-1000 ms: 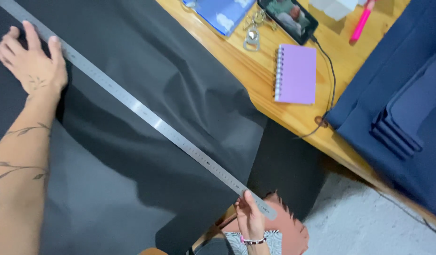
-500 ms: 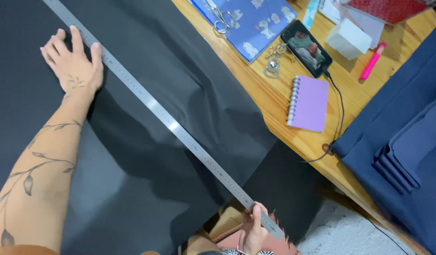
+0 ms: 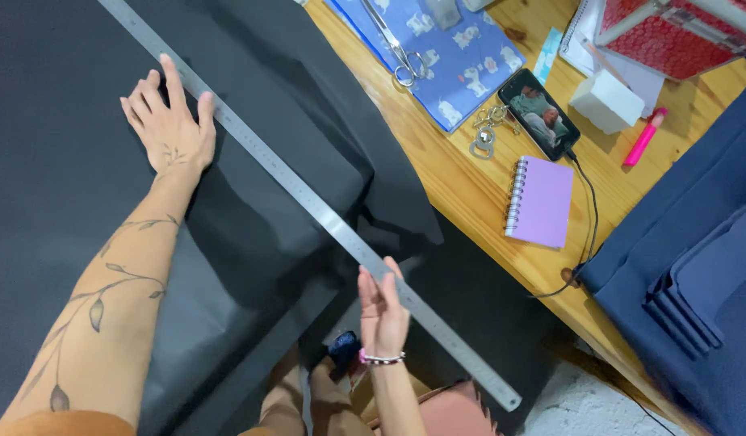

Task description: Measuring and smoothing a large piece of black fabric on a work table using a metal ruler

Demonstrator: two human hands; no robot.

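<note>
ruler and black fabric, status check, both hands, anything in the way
Left hand flat on black fabric, thumb against the steel ruler. Right hand open, fingers at the ruler's edge. Nothing lying on the ruler; scissors off on the wooden table.

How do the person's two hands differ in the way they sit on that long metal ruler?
The left hand lies flat, fingers spread, on the black fabric beside the ruler, near its far end. The right hand stands on edge, fingers together, against the ruler nearer its close end. The right wrist wears a bracelet; the left forearm has leaf tattoos. Both touch the ruler without gripping it.
</note>
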